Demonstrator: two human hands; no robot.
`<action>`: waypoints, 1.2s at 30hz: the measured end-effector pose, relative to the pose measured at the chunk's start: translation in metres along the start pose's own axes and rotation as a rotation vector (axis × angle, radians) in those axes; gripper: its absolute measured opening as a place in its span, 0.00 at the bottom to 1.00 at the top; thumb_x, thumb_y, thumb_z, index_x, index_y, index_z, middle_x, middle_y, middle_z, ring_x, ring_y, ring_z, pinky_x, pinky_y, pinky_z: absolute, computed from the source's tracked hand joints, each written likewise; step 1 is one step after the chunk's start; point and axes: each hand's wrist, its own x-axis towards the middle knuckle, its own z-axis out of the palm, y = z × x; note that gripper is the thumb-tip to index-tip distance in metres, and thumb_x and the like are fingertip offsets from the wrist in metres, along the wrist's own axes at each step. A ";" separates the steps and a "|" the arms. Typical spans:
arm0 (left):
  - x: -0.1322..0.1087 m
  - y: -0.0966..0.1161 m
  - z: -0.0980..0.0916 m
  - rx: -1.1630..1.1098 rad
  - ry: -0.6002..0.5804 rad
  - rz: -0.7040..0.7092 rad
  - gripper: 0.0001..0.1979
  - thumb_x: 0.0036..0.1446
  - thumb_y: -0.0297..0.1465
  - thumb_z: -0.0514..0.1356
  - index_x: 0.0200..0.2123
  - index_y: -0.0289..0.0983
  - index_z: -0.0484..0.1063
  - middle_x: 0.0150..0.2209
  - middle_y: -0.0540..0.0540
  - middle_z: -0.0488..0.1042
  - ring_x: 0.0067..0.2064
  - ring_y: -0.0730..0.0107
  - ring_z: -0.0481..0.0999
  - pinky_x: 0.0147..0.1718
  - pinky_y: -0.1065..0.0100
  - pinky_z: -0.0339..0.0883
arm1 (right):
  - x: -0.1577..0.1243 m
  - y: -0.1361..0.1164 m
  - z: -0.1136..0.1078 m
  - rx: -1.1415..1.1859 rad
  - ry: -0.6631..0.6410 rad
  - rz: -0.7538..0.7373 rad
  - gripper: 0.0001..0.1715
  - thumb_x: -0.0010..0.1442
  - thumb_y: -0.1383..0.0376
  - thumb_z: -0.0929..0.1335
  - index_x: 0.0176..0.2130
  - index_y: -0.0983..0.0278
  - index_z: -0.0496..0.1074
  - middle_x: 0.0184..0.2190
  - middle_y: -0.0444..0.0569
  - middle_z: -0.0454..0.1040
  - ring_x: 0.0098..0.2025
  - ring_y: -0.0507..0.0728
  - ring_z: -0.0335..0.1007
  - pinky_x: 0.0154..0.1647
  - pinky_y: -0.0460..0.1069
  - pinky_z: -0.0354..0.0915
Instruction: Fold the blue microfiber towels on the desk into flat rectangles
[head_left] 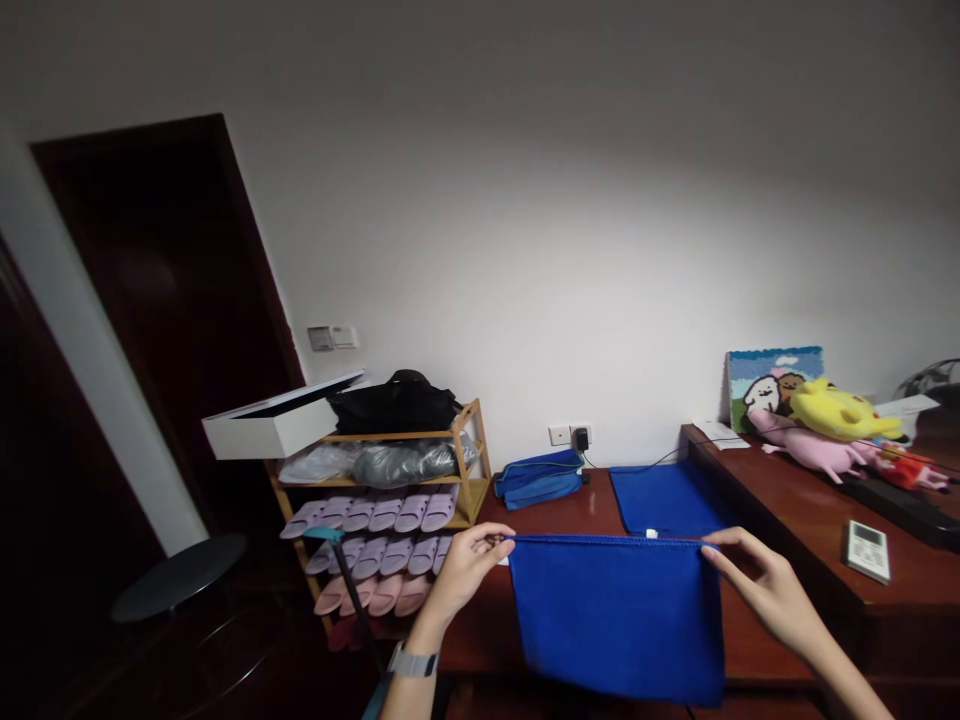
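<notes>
A blue cloth [619,620] hangs between my two hands, its stitched upper edge stretched nearly level. My left hand [474,562] pinches the upper left corner, and a watch band circles that wrist. At the upper right corner, my right hand [757,570] grips the edge between thumb and fingers. A small white tag shows at the middle of the upper edge. Behind it, a second blue cloth [667,495] lies flat on the reddish-brown table [600,505]. Farther left on the table rests a folded blue fabric item [541,478] with a cord across it.
Left stands a wooden rack [471,450] with several slippers [386,512], a black bag [397,402] and a white box [270,430]. A round stool [180,575] is beyond it. The raised right surface holds plush toys [847,410] and a white device with a screen [868,552].
</notes>
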 end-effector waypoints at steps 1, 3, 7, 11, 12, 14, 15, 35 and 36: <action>-0.002 0.001 0.000 0.009 0.002 0.001 0.20 0.52 0.46 0.71 0.39 0.36 0.82 0.35 0.43 0.83 0.34 0.64 0.80 0.36 0.66 0.75 | -0.001 -0.001 -0.001 -0.002 0.001 0.005 0.23 0.58 0.42 0.71 0.36 0.58 0.80 0.36 0.48 0.83 0.40 0.60 0.79 0.43 0.48 0.74; -0.005 0.005 0.001 0.025 0.011 0.006 0.19 0.53 0.46 0.70 0.40 0.37 0.83 0.38 0.41 0.84 0.37 0.61 0.81 0.38 0.64 0.76 | -0.003 -0.004 -0.001 -0.009 0.002 0.013 0.24 0.57 0.42 0.71 0.36 0.58 0.80 0.36 0.49 0.83 0.40 0.60 0.79 0.43 0.48 0.74; -0.008 0.008 0.003 0.057 0.055 0.031 0.18 0.56 0.46 0.67 0.40 0.38 0.82 0.40 0.42 0.84 0.40 0.59 0.82 0.40 0.62 0.78 | -0.006 -0.005 0.004 -0.027 0.002 0.027 0.25 0.57 0.41 0.71 0.35 0.59 0.81 0.35 0.49 0.83 0.38 0.60 0.79 0.37 0.47 0.74; -0.014 0.006 0.004 0.061 0.108 0.050 0.17 0.58 0.46 0.65 0.40 0.39 0.79 0.37 0.45 0.82 0.39 0.61 0.82 0.40 0.64 0.77 | -0.010 -0.002 0.008 -0.042 -0.002 0.032 0.24 0.57 0.41 0.71 0.35 0.58 0.81 0.35 0.48 0.83 0.39 0.60 0.79 0.35 0.47 0.74; -0.016 0.006 0.004 0.067 0.112 0.050 0.16 0.59 0.46 0.65 0.40 0.39 0.79 0.37 0.45 0.82 0.39 0.62 0.82 0.39 0.64 0.77 | -0.011 -0.002 0.008 -0.043 -0.001 0.034 0.24 0.57 0.41 0.71 0.35 0.58 0.81 0.35 0.48 0.83 0.39 0.60 0.80 0.34 0.47 0.74; -0.020 0.005 0.003 0.099 0.120 0.056 0.16 0.60 0.45 0.64 0.41 0.39 0.79 0.37 0.46 0.82 0.39 0.62 0.82 0.39 0.64 0.77 | -0.013 -0.002 0.008 -0.046 0.006 0.028 0.24 0.57 0.42 0.71 0.35 0.58 0.81 0.35 0.47 0.83 0.38 0.59 0.80 0.34 0.46 0.74; -0.023 0.005 0.003 0.124 0.130 0.067 0.15 0.60 0.45 0.64 0.41 0.40 0.79 0.37 0.46 0.82 0.39 0.62 0.82 0.39 0.64 0.77 | -0.014 -0.003 0.007 -0.048 0.014 0.019 0.24 0.57 0.42 0.72 0.35 0.58 0.81 0.34 0.47 0.83 0.38 0.59 0.80 0.35 0.46 0.74; -0.068 0.045 0.002 -0.037 0.267 0.038 0.16 0.55 0.46 0.68 0.37 0.40 0.79 0.36 0.45 0.81 0.39 0.61 0.80 0.40 0.67 0.76 | -0.033 -0.038 -0.005 -0.020 0.207 -0.162 0.14 0.58 0.51 0.74 0.33 0.58 0.79 0.32 0.49 0.80 0.35 0.59 0.77 0.36 0.49 0.75; -0.074 0.046 0.001 -0.012 0.279 0.050 0.16 0.55 0.47 0.67 0.36 0.40 0.79 0.36 0.45 0.80 0.39 0.60 0.81 0.39 0.67 0.77 | -0.037 -0.040 -0.008 -0.035 0.235 -0.149 0.14 0.57 0.50 0.74 0.33 0.57 0.79 0.32 0.49 0.80 0.35 0.59 0.77 0.37 0.49 0.75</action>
